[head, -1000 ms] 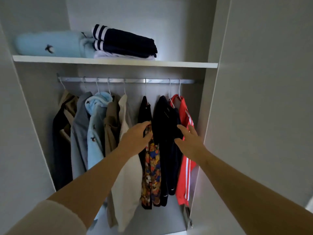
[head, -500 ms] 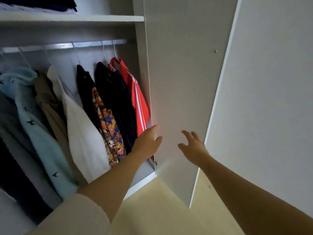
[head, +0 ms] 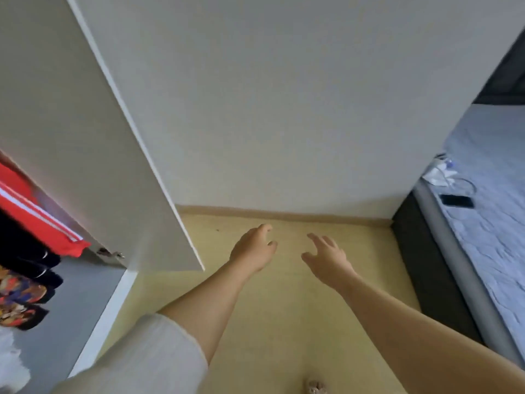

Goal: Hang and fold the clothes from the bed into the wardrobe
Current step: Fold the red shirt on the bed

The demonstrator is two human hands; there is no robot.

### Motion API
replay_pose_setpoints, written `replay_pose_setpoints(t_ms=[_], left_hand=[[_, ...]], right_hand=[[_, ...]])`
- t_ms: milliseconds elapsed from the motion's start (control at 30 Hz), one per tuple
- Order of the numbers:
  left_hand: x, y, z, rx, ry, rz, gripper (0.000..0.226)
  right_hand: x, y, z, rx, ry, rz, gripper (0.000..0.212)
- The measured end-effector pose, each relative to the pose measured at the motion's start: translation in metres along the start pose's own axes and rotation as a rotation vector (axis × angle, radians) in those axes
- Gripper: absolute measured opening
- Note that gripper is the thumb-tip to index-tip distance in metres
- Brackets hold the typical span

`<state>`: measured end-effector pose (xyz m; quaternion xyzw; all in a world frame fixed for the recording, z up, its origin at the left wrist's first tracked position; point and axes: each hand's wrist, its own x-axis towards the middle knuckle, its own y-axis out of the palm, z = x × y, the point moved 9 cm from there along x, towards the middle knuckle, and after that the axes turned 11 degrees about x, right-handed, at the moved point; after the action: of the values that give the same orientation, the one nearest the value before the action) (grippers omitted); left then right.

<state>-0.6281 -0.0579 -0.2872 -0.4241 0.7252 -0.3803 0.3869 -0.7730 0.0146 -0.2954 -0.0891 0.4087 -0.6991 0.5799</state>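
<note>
Ahead, a blank wall [head: 284,95] above a yellowish floor [head: 284,322]. To the right, a bed [head: 488,228] under a pale quilted cover. To the left, an open wardrobe door [head: 85,143], its edge close beside the left forearm. Past the door, inside the wardrobe [head: 85,294], clothes already hung: a red jacket [head: 31,220] with white stripes, a dark garment [head: 25,251], a patterned piece [head: 20,294]. No clothes on the visible stretch of bed.

Both arms out in front, left hand [head: 252,248] and right hand [head: 326,258] loose, fingers relaxed, gripping nothing. On the bed, only a phone [head: 457,201] and a white thing with a cable [head: 439,173].

Likely next: a turn to the bed for another garment. Risks: knocking the door edge with the left arm on the turn; scooping up the phone or snagging the cable along with the cloth.
</note>
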Motion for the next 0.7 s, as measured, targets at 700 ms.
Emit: replay_pose_setpoints(t_ms=[700], left_hand=[[-0.178,0.317,-0.548,0.265,0.849,0.478,0.041]], right_hand=[[-0.281,-0.260,-0.474,0.470,0.684,-0.624,0.054]])
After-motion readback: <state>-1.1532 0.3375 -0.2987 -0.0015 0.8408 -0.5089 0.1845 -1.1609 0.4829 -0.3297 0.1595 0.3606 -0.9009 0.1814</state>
